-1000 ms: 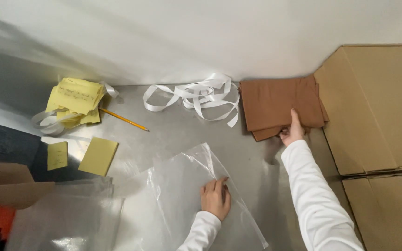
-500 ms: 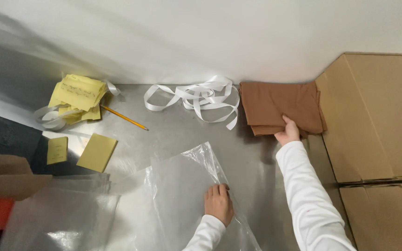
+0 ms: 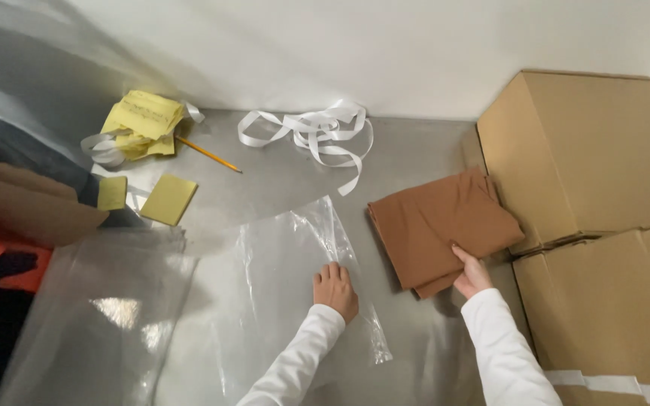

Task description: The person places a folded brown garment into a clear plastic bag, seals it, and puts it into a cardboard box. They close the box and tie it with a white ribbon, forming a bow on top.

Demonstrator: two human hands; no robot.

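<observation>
A folded brown cloth (image 3: pixel 441 222) lies on the grey metal table (image 3: pixel 280 188), next to the cardboard boxes. My right hand (image 3: pixel 472 274) grips its near edge, thumb on top. My left hand (image 3: pixel 336 289) rests flat, palm down, on a clear plastic bag (image 3: pixel 295 271) spread on the table in front of me. Both arms wear white sleeves.
Two large cardboard boxes (image 3: pixel 588 150) stand at the right. White paper strips (image 3: pixel 314 135) curl near the back wall. Yellow notes (image 3: pixel 144 120), a pencil (image 3: pixel 208 154) and yellow pads (image 3: pixel 168 199) lie at the left. More clear plastic sheets (image 3: pixel 99 316) are stacked at the lower left.
My right hand has pulled the brown cloth from the back wall toward me along the boxes. My left hand stays on the plastic bag.
</observation>
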